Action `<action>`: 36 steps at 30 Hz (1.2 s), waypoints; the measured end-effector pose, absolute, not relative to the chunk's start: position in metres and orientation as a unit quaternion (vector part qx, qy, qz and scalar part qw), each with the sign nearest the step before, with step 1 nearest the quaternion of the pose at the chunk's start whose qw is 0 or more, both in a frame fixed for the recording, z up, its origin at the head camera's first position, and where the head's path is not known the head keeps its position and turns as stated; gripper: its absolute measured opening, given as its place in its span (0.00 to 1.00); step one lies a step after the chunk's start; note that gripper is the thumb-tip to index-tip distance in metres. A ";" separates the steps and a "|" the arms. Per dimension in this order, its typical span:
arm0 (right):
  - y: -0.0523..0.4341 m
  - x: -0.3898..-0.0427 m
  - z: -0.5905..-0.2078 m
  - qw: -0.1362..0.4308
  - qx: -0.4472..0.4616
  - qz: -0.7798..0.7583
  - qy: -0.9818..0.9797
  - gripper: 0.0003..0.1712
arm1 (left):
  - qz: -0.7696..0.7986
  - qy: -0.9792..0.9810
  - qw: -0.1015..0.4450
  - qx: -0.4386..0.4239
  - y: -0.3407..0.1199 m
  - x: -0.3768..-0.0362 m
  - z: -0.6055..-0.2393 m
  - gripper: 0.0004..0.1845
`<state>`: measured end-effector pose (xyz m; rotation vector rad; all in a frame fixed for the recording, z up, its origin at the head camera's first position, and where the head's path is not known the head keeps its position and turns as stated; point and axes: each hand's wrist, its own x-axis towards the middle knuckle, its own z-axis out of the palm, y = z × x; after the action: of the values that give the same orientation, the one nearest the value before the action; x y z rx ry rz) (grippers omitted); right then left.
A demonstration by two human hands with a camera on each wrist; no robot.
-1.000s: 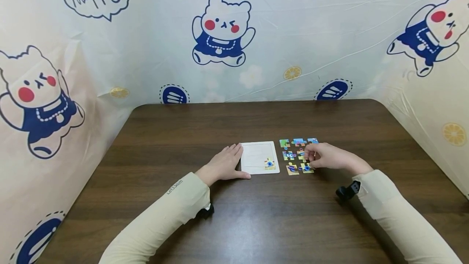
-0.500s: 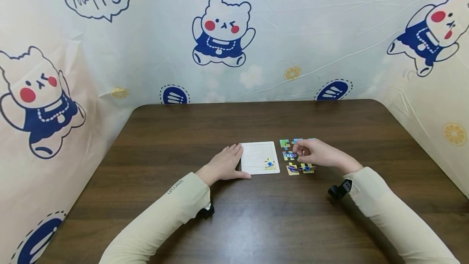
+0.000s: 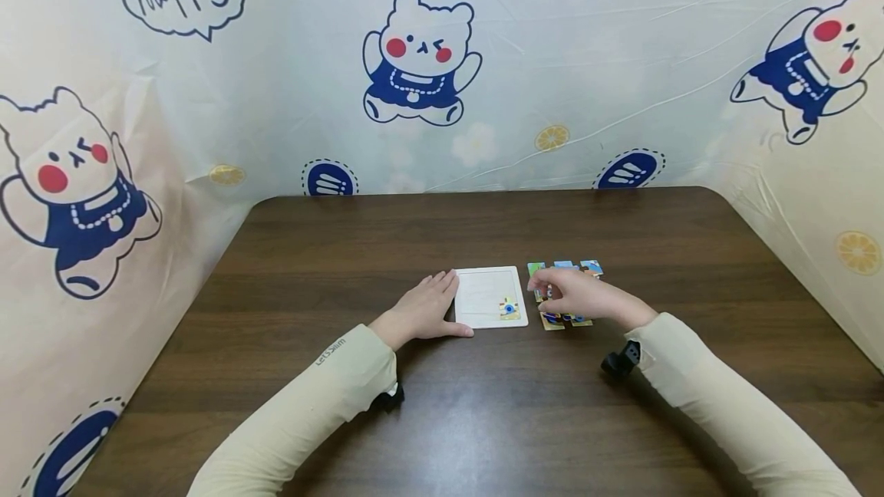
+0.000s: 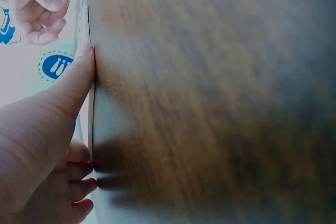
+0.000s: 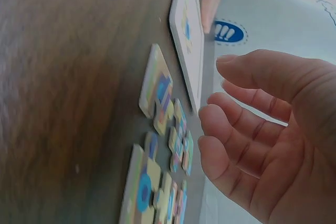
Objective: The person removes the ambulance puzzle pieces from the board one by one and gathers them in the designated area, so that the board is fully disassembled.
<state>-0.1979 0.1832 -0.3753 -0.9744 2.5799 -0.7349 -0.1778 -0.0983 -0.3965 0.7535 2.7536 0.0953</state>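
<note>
A white puzzle tray [image 3: 483, 288] lies flat on the dark wooden table [image 3: 428, 228]. One colourful piece [image 3: 509, 308] sits in its near right corner. My left hand [image 3: 433, 296] rests flat on the table, its thumb [image 4: 79, 77] and fingertips against the tray's left edge [image 4: 91, 114]. Several loose puzzle pieces [image 3: 591, 267] lie in rows just right of the tray. My right hand [image 3: 552, 288] hovers over the middle of them, close to the tray. Its fingers [image 5: 231, 124] are loosely curled, with nothing seen between them and the thumb. The pieces [image 5: 161, 95] under it are partly hidden in the head view.
A plastic sheet printed with cartoon bears [image 3: 420, 52] walls the table at the back and on both sides. Black wrist cameras [image 3: 617, 360] sit under each sleeve. Bare wood stretches in front of and behind the tray.
My right hand has slid left across the loose pieces toward the tray, uncovering the far right pieces. The left hand and the tray have stayed put.
</note>
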 end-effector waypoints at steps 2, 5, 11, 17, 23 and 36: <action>0.180 -0.197 -0.376 0.145 -0.344 -0.256 0.891 0.14 | 0.034 0.954 0.142 0.262 -0.098 -0.178 -0.396 0.54; 0.175 -0.197 -0.379 0.147 -0.348 -0.253 0.891 0.15 | 0.036 0.954 0.142 0.263 -0.098 -0.177 -0.395 0.54; 0.166 -0.196 -0.383 0.152 -0.345 -0.241 0.894 0.16 | 0.034 0.954 0.136 0.265 -0.098 -0.177 -0.395 0.54; 0.157 -0.196 -0.383 0.150 -0.345 -0.235 0.896 0.16 | 0.035 0.954 0.139 0.262 -0.098 -0.177 -0.396 0.54; 0.148 -0.198 -0.383 0.162 -0.332 -0.223 0.902 0.18 | 0.038 0.954 0.137 0.263 -0.098 -0.177 -0.397 0.54; 0.140 -0.201 -0.386 0.159 -0.305 -0.211 0.915 0.10 | 0.038 0.954 0.136 0.263 -0.099 -0.178 -0.397 0.54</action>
<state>-0.2009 0.1405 -0.3856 -0.8730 2.6151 -0.6038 -0.1777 -0.0987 -0.3969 0.7618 2.7636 0.1086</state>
